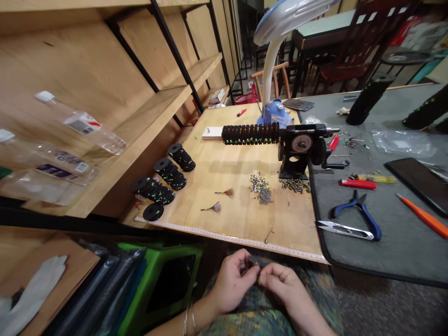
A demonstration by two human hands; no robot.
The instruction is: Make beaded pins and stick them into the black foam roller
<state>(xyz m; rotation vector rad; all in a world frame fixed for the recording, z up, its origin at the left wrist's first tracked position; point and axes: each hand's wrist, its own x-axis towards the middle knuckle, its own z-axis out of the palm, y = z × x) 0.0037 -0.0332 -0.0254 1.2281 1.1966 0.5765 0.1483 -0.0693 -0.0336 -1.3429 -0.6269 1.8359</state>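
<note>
Over the lap, just off the table's front edge, my left hand (235, 282) is closed, thumb and fingers pinched on something small and dark that I cannot make out. Beside it, almost touching, my right hand (280, 282) is closed in a pinch; what it holds, if anything, is too small to name. On the table (196, 205) near the hands lies a small rig with a metal weight (268, 237). Behind are two feathery tufts (227, 192), (214, 207), a pile of coloured beads (259, 183), grey metal bits (265, 196) and brass pieces (296, 185).
A black winding machine (299, 144) carries a row of black spools (250, 134). Stacked spools (170, 173) stand left. Blue pliers (360, 210), silver snips (345, 230) and an orange tool (423, 215) lie on the grey mat (378, 256). A lamp (275, 112) stands behind.
</note>
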